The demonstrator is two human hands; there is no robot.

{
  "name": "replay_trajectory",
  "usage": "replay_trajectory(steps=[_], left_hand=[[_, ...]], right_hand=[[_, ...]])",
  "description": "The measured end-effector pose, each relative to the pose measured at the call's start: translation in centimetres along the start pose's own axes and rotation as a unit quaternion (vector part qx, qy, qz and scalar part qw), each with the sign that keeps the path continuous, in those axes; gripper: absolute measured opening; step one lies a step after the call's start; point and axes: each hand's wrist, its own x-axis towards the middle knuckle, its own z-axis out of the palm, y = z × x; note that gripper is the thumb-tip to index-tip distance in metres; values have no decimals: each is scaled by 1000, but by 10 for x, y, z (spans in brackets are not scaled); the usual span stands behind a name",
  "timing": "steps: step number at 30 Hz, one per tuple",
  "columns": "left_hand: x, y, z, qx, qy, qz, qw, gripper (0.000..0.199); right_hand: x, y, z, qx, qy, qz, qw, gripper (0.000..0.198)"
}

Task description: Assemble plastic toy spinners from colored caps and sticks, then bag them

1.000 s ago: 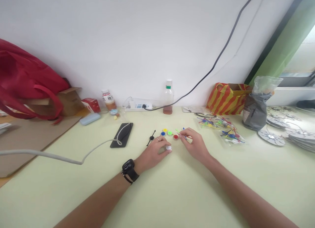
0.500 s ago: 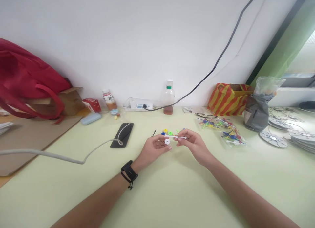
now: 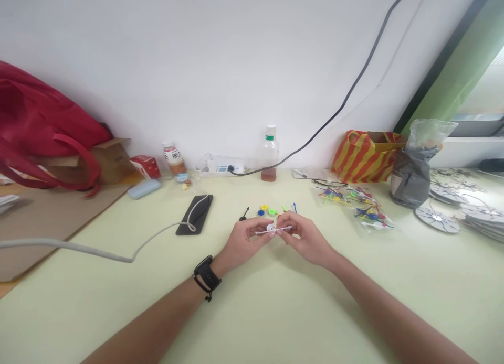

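White arrow, white disc (between both hands)

Your left hand pinches white disc, your right hand grips white arrow, arrow crossing in front of disc; yellow disc, blue disc, green disc beyond on table; black phone to your left, bottle near wall, bagged arrows to your right

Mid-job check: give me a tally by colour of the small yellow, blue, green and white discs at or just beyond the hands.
Yellow disc: 1
Blue disc: 1
Green disc: 1
White disc: 1, held up
Total: 4
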Motion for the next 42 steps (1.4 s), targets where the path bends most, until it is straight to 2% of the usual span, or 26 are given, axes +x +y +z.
replay_trajectory(steps=[6, 9, 12, 14, 17, 19, 21, 27, 32, 38, 42], left_hand=[[-2, 8, -1, 63, -29, 47, 997, 22], [-3, 7, -3, 91, -28, 61, 994, 22], [-3, 4, -3, 126, -11, 60, 990, 17], [-3, 2, -3, 109, 8, 49, 993, 14], [-2, 0, -3, 9, 46, 32, 998, 18], [0, 0, -3, -40, 63, 26, 997, 22], [1, 1, -4, -43, 67, 26, 997, 25], [-1, -2, -5, 49, 50, 62, 996, 18], [-1, -4, -6, 98, 20, 63, 993, 12], [-1, 3, -4, 50, 22, 49, 997, 15], [-1, 8, -3, -42, -15, 29, 999, 17]], right_hand=[[-3, 4, 0, -41, -21, -17, 999, 10], [-2, 4, 0, -38, 0, -1, 999, 15], [0, 0, -2, 12, 22, 7, 1000, 22], [1, -3, -4, 56, 25, 11, 998, 27], [1, -3, -7, 56, 21, 36, 998, 36], [0, 0, -7, 48, -19, 58, 997, 39], [0, 3, -6, 58, -58, 68, 994, 38], [4, 4, -6, 88, -2, 61, 994, 34], [5, -1, -7, 105, 2, 59, 993, 32], [5, -5, -8, 109, 18, 57, 992, 31], [5, -6, -8, 114, 31, 59, 991, 29]])
